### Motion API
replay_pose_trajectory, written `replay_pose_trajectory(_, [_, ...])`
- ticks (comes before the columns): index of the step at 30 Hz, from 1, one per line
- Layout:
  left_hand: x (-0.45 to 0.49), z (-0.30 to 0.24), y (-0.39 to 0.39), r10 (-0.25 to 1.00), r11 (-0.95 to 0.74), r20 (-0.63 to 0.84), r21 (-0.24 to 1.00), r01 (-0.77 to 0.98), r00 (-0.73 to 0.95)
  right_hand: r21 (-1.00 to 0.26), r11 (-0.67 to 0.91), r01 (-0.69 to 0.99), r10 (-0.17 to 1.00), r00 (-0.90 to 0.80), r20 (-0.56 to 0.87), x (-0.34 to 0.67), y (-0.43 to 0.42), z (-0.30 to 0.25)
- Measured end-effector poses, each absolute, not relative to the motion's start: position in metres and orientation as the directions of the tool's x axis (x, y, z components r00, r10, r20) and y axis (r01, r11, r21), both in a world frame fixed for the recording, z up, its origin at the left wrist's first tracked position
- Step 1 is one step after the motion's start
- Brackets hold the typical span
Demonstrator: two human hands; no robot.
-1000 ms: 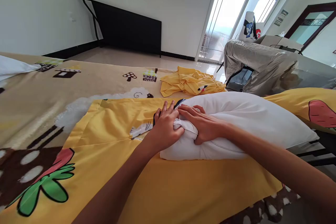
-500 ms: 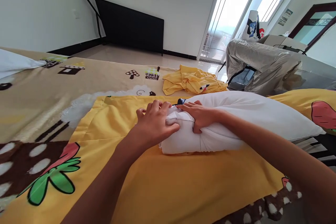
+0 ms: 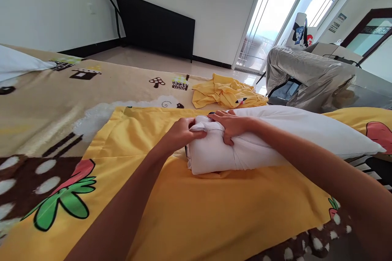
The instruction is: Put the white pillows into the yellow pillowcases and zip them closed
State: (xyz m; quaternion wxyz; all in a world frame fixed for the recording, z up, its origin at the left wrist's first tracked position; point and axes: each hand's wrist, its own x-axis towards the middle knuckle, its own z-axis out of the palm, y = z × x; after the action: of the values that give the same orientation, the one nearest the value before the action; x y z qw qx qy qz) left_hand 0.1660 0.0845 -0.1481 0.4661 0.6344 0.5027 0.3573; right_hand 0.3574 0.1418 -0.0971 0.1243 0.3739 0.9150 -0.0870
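A plump white pillow [image 3: 211, 157] lies across a yellow cloth [image 3: 232, 208] printed with red and green fruit. Its near end is folded over and bunched. My left hand [image 3: 180, 133] grips the corner of that end, thumb on the near side and the other fingers partly hidden behind it. Just to its right, my right hand [image 3: 234, 125] holds the folded part from above, thumb dug into the white fabric. Something dark shows behind the fold, too small to make out.
A crumpled yellow cloth [image 3: 228, 91] lies beyond the pillow on a beige patterned blanket [image 3: 128, 83]. Another white item [image 3: 21, 63] is at the far left. A black panel [image 3: 156, 26] leans by the wall. Furniture in silvery plastic [image 3: 312, 71] stands at right.
My left hand has gone from resting spread on top of the pillow's end to gripping its corner. My right hand stays on the fold. The view has shifted slightly.
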Motion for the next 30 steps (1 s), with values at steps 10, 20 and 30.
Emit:
replay_pose_trajectory(10, [0.191, -0.124, 0.058, 0.958, -0.257, 0.22, 0.365, 0.895, 0.186, 0.076, 0.803, 0.591, 0.596, -0.796, -0.111, 0.356, 0.127, -0.108])
replay_pose_trajectory(20, [0.205, -0.103, 0.027, 0.934, -0.348, 0.166, 0.232, 0.908, 0.315, -0.09, 0.798, 0.596, 0.602, -0.797, 0.052, 0.373, 0.102, -0.128])
replay_pose_trajectory(30, [0.153, -0.058, -0.017, 0.857, -0.464, 0.493, 0.606, 0.646, 0.153, -0.089, 0.797, 0.598, 0.601, -0.771, 0.208, 0.403, 0.055, -0.074])
